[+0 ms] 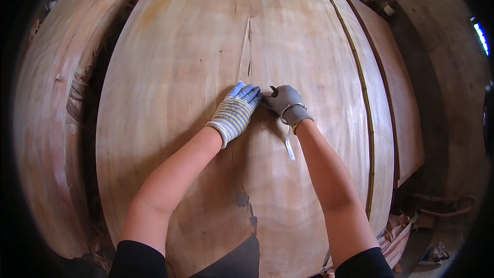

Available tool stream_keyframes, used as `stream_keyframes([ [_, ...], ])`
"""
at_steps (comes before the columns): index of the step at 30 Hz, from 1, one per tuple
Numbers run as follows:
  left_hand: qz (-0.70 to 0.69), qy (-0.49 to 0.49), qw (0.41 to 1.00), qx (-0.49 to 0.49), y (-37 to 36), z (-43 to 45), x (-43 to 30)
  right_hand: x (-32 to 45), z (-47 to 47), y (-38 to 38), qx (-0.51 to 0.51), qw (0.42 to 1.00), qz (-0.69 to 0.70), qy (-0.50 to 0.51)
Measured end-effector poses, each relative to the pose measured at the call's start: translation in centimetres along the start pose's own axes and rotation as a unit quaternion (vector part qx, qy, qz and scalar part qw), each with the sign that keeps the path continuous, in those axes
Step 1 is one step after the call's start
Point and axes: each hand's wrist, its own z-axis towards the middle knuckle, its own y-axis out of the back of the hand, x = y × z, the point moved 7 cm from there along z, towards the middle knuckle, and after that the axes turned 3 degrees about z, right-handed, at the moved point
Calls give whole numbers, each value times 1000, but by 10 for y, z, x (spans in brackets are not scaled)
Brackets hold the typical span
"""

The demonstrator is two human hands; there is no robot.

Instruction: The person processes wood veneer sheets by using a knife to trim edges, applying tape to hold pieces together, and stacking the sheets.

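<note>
A large thin wood veneer sheet (pixel 185 69) lies before me, with a long narrow split (pixel 249 46) running away from my hands. My left hand (pixel 235 110), in a striped knit glove with blue fingers, rests flat on the veneer just below the split. Beside it my right hand (pixel 286 102), in a grey glove, is curled around a small dark tool (pixel 273 91), partly hidden by the fingers; its kind cannot be told. A metal ring circles the right wrist, and a white strip (pixel 289 147) hangs from it onto the sheet. Torn gaps (pixel 243 199) show nearer my body.
Another stack of veneer (pixel 46 123) with ragged edges stands at the left, across a dark gap. At the right a thin bamboo-like rod (pixel 362 81) runs lengthwise, with more sheets (pixel 399 96) beyond. A dark grey triangular area (pixel 235 258) shows at the near edge.
</note>
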Motion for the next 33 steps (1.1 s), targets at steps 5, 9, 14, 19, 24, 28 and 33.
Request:
stream_keyframes([
  [5,70,-1,996,55,-10,-2,-9,-1,-23,2,21,995,64,72],
  [9,-125,185,937,267,7,50,34,-56,13,46,-47,972,225,-48],
  [14,45,214,972,-83,-8,47,107,-3,66,31,15,969,247,-17],
  [19,87,79,985,-129,-9,57,83,21,118,14,-40,995,89,-7],
  [24,66,51,994,70,-30,81,69,14,112,19,1,997,59,39],
  [28,35,57,973,219,-22,92,78,4,72,67,-170,979,-26,108],
  [33,-16,199,963,-179,67,-112,177,-37,-80,59,32,962,271,-29],
])
